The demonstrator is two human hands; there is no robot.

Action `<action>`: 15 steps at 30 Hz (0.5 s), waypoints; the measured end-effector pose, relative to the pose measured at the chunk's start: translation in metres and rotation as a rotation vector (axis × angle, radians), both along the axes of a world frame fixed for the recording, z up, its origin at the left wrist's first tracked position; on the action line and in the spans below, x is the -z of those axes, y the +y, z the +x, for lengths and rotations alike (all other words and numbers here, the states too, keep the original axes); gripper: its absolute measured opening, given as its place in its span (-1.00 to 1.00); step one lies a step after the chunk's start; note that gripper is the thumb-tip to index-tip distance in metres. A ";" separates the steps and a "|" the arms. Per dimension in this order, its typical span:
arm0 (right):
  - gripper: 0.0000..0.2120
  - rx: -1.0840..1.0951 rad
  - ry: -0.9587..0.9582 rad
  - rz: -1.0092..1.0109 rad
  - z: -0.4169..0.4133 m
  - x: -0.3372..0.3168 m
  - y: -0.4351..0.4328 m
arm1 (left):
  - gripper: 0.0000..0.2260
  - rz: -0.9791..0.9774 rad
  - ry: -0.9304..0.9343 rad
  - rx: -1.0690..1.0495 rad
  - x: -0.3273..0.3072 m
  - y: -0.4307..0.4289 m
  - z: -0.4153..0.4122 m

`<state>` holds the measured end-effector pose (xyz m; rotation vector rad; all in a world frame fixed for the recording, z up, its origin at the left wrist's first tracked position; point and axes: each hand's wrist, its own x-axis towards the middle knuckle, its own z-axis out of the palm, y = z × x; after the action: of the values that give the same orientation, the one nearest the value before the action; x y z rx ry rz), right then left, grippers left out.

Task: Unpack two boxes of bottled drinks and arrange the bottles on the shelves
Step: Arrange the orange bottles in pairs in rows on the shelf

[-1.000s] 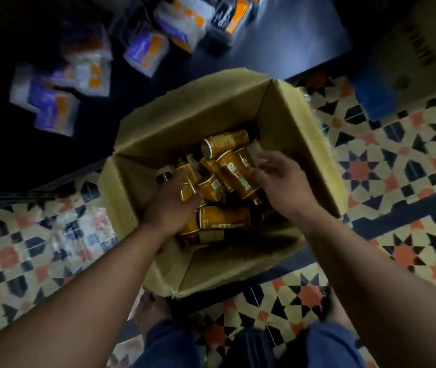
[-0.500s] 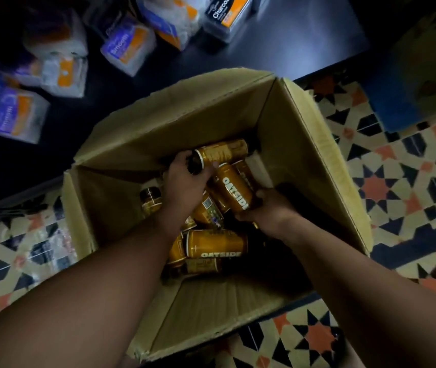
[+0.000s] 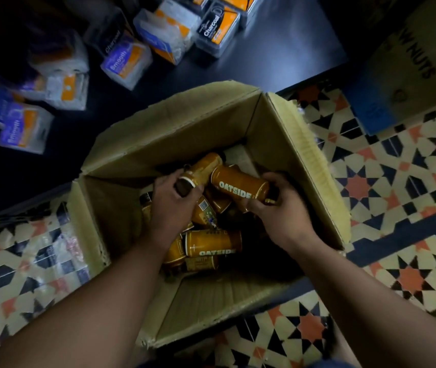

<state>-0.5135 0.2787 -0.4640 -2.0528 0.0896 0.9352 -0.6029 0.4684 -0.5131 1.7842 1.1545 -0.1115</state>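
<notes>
- You are unpacking: both hands are inside the open box (image 3: 309, 160) on the tiled floor (image 3: 397, 181).
- Your left hand (image 3: 173, 208) curls round the end of the far bottle (image 3: 206, 168) at 12 o'clock in the box.
- Your right hand (image 3: 284, 219) clamps the labelled bottle (image 3: 238, 185) at 1 o'clock.
- Loose bottles (image 3: 213, 241) lie jumbled at 6 o'clock.
- Next, I judge: lift both clear of the box and carry them to the dark shelf (image 3: 278, 57) at 12 o'clock of the view.
</notes>
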 end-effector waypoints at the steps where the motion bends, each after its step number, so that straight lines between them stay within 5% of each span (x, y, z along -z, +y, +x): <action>1: -0.39 0.048 -0.013 0.038 -0.001 -0.007 0.000 | -0.44 -0.042 0.002 -0.018 -0.008 0.003 -0.004; 10: -0.34 0.295 -0.071 0.368 -0.004 -0.099 0.003 | -0.72 -0.426 -0.252 -0.405 -0.109 0.007 -0.033; 15: -0.49 0.264 -0.120 0.470 0.020 -0.199 0.002 | -0.50 -0.666 -0.341 -0.413 -0.195 -0.003 -0.041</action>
<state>-0.4933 0.2807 -0.2649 -1.6083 0.0667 0.5986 -0.6443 0.4655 -0.3184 0.9187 1.0494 0.0511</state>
